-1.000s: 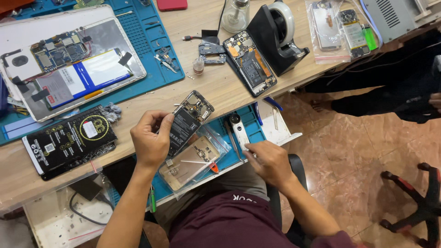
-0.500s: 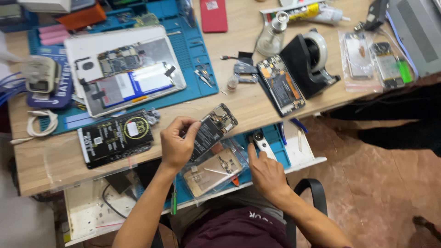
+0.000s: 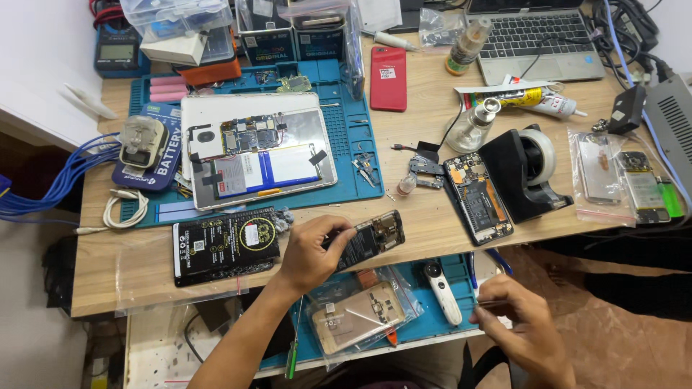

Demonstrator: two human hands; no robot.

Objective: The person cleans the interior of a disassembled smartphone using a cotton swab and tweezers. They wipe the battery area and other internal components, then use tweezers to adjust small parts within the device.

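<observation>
**Packages, labels and screens on your bench**

At the desk's far left stands a dark meter with a grey screen (image 3: pixel 115 52). Near your left hand (image 3: pixel 311 253) lies a black rectangular package (image 3: pixel 225 245) with a white label. Clear bags hold phones at far right (image 3: pixel 620 186) and below the desk edge (image 3: pixel 360 311).

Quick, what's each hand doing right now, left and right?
Left hand: closed around an opened black smartphone with exposed circuit board, held above the wooden desk edge.
Right hand: fingers pinched on a thin metal tool, probably tweezers.
</observation>
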